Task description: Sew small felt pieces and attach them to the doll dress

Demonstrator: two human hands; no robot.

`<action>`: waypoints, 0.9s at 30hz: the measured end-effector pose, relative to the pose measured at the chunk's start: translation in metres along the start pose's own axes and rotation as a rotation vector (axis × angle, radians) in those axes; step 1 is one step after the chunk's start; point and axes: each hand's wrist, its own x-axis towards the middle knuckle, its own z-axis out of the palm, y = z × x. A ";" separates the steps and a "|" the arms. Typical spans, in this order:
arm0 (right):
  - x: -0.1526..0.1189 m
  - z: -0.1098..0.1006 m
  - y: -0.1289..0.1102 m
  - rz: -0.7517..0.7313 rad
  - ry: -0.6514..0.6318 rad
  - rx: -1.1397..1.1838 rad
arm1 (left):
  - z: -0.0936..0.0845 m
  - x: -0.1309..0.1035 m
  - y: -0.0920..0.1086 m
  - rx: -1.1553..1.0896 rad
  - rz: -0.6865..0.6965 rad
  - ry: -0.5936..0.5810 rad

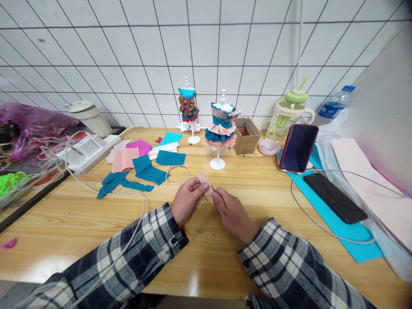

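Note:
My left hand (188, 199) pinches a small piece of peach crepe paper (203, 179) between thumb and fingers. At the paper's right edge my right hand (230, 210) is closed around a slim dark tool (212, 188); most of it is hidden in the fist, so its kind is unclear. Just behind the hands stands a miniature dress form (220, 128) in a ruffled teal and peach paper dress. Farther back is a second dress form (187, 105) in turquoise, brown and red. Teal paper pieces (149, 169) and a folded peach piece (125, 159) lie left of my hands.
A thin ring (177, 174) lies near my left hand. A cardboard box (247, 136), a pink bowl (269, 147) and a drink jug (288, 113) stand behind. At right are a propped phone (298, 148) and a dark phone (334, 197). A cable (141, 214) crosses my left sleeve.

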 end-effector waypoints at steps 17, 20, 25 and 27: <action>-0.002 0.004 0.001 0.067 -0.142 0.303 | 0.001 0.003 0.000 -0.013 0.074 0.103; -0.002 0.007 0.001 0.113 -0.172 0.458 | 0.001 0.002 0.000 0.000 0.076 0.092; -0.002 0.007 0.001 0.150 -0.180 0.531 | 0.001 0.003 0.000 0.001 0.073 0.087; -0.002 0.006 0.001 0.169 -0.189 0.551 | 0.001 0.003 0.000 -0.019 0.086 0.098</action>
